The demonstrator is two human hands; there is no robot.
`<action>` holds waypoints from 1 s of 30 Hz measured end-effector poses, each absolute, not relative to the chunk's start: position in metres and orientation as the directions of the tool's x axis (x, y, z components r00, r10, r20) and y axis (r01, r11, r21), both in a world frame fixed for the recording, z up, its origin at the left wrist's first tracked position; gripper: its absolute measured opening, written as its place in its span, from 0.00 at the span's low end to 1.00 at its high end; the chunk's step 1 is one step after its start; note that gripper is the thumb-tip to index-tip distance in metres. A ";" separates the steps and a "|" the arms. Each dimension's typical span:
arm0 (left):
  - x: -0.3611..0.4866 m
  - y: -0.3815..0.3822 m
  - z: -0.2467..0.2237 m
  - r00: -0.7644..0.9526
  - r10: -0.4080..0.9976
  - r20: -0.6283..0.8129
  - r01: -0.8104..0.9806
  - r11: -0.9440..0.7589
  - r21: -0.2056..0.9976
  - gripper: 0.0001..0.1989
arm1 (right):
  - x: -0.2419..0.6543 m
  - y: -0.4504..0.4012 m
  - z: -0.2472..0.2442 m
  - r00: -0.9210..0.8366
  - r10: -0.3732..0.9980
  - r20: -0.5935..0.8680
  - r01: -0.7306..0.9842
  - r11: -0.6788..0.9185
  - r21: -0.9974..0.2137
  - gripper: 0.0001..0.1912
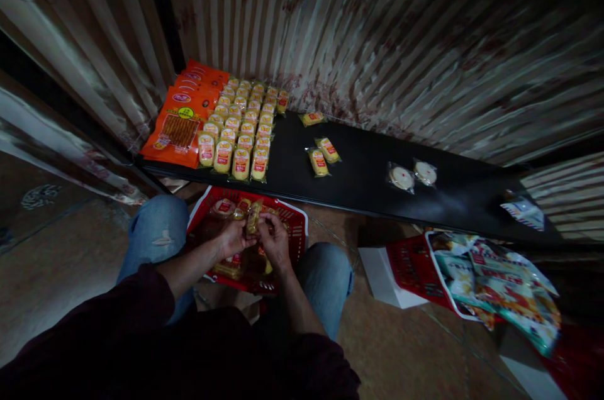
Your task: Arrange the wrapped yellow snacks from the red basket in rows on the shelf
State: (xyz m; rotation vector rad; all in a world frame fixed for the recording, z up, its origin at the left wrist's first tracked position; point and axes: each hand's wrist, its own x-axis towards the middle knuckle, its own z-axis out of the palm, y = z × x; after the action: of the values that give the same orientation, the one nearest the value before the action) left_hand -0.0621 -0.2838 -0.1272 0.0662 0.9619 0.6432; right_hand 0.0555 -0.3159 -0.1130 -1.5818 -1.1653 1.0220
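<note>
Between my knees stands a red plastic basket (298,224) with a white rim, holding several wrapped snacks. Above it, both hands grip one small wrapped snack cake (253,217) in clear film. My left hand (232,239) is closed on its lower left side, and my right hand (275,238) pinches its right side. On the black shelf (358,167) ahead, similar yellow wrapped cakes (240,164) stand in close rows. Two more wrapped cakes (319,162) lie apart to the right of the rows, and another cake (312,118) lies behind them.
Orange snack bags (179,117) lie at the shelf's left end. Two round white wrapped pastries (401,177) and a blue-white packet (523,210) sit farther right. A second red basket (415,268) with large snack bags (504,280) stands on the floor. A pleated curtain (330,29) hangs behind.
</note>
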 end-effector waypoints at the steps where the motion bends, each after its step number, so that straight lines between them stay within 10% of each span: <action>1: -0.061 -0.284 -0.126 0.415 0.510 -0.753 -0.467 0.830 0.305 0.11 | 0.056 -0.316 -0.110 0.208 0.974 -0.089 0.277 -0.145 -0.950 0.12; 19: -0.058 -0.291 -0.112 0.435 0.647 -0.626 -0.404 0.762 0.507 0.14 | 0.072 -0.319 -0.128 0.375 0.917 -0.134 0.274 -0.248 -0.929 0.10; 30: -0.059 -0.294 -0.109 0.196 0.899 -0.391 -0.068 0.410 0.909 0.13 | 0.069 -0.323 -0.113 0.294 0.943 -0.155 0.242 -0.231 -0.942 0.16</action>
State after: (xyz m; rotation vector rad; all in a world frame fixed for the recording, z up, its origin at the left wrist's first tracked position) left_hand -0.0587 -0.2937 -0.1090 0.9073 1.1710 0.8276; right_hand 0.0685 -0.3226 -0.1129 -1.6772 -1.0920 0.9950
